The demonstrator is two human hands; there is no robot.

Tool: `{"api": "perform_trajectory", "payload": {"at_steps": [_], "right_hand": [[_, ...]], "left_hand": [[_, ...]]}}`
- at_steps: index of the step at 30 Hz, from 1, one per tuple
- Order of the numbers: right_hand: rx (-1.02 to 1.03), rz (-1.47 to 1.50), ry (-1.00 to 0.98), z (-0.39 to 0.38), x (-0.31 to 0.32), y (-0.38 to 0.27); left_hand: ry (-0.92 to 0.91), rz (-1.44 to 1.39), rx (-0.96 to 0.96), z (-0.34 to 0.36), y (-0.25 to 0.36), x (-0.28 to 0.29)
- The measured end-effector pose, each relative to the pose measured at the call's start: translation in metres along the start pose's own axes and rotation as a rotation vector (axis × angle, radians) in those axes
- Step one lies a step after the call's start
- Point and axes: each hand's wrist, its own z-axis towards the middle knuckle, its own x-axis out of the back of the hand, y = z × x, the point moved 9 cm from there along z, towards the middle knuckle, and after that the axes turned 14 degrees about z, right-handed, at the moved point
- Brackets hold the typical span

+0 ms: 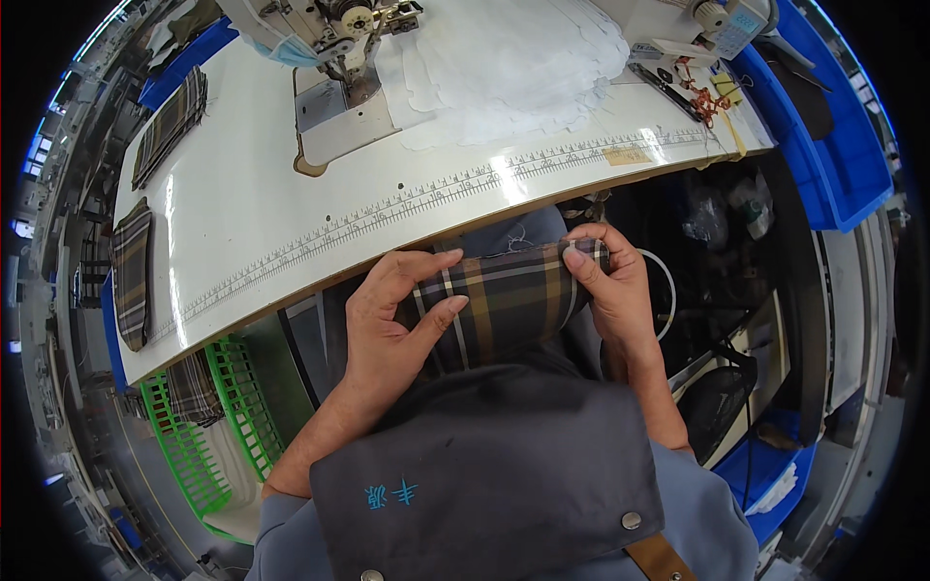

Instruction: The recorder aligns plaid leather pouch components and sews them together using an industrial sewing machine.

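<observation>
Apron [484, 455], dark grey with blue stitched characters and metal snaps, covers my chest and lap at the near side. Just beyond it, above my lap and in front of the table's near edge, is the plaid cloth [509, 302], patterned in dark grey, brown and white, held between my two hands. My left hand [392, 305] grasps its left part, the thumb lying on the face and the forefinger at the upper edge. My right hand [615, 286] pinches the upper right corner, thumb in front and fingers behind. Loose threads [518, 242] stand from the upper edge between the two grips. To my left, below the tabletop, a green basket [179, 460] contains more plaid fabric [194, 387]. The white table [232, 213] bears a printed ruler scale [407, 206] along its near edge. At its left end lie two plaid stacks [133, 276], one beyond the other. Farther back stands a sewing machine [334, 46], with white fabric pieces [523, 68] spread in a heap to its right. Beyond my right hand lie a dark slender tool [668, 94] and tangled orange strands [710, 102]; a blue bin [852, 165] stands at the table's right end.
</observation>
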Motion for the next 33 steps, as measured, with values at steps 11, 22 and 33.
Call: {"api": "perform_trajectory", "payload": {"at_steps": [11,22,33], "right_hand": [[0.212,-0.550,-0.311,-0.008,-0.035,-0.032],[0.212,-0.610,-0.372,-0.011,-0.045,-0.031],[0.199,-0.599,-0.471,-0.011,-0.052,-0.027]], "left_hand": [[-0.035,0.000,-0.007,-0.001,-0.001,-0.005],[-0.093,-0.039,0.067,-0.004,-0.008,-0.012],[-0.132,0.016,-0.018,-0.001,0.002,-0.016]]}}
